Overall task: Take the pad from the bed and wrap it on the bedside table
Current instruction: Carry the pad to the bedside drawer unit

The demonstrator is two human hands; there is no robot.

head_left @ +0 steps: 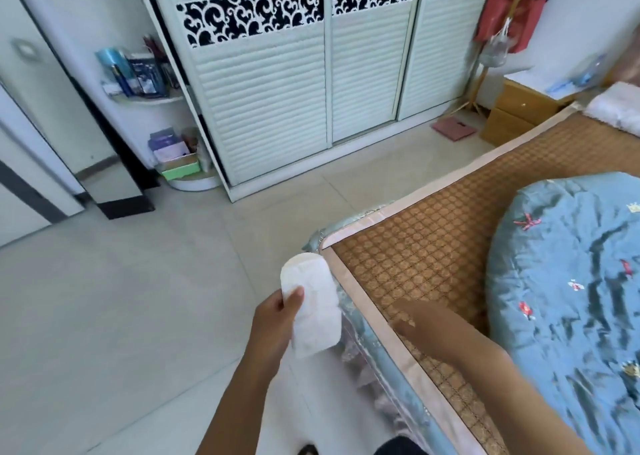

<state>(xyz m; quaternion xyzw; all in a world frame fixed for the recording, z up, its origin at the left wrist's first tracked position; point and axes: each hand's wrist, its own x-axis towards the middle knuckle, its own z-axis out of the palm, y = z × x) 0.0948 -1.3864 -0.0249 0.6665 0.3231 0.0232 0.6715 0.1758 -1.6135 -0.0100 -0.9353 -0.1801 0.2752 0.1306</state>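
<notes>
A white pad (313, 307) is held upright in my left hand (273, 319), thumb across its lower left edge, just off the corner of the bed (433, 246). My right hand (420, 323) hovers blurred over the bed's woven mat near the edge, fingers apart, holding nothing. The wooden bedside table (523, 108) stands far off at the upper right, beside the head of the bed, with blurred blue and clear items on its white top.
A blue quilt (571, 281) lies bunched on the bed at right. A white louvred wardrobe (311, 73) fills the far wall, with corner shelves (152, 97) at its left. A pink scale (453, 128) lies on the tiled floor near the table. Red bags (509, 18) hang on a stand.
</notes>
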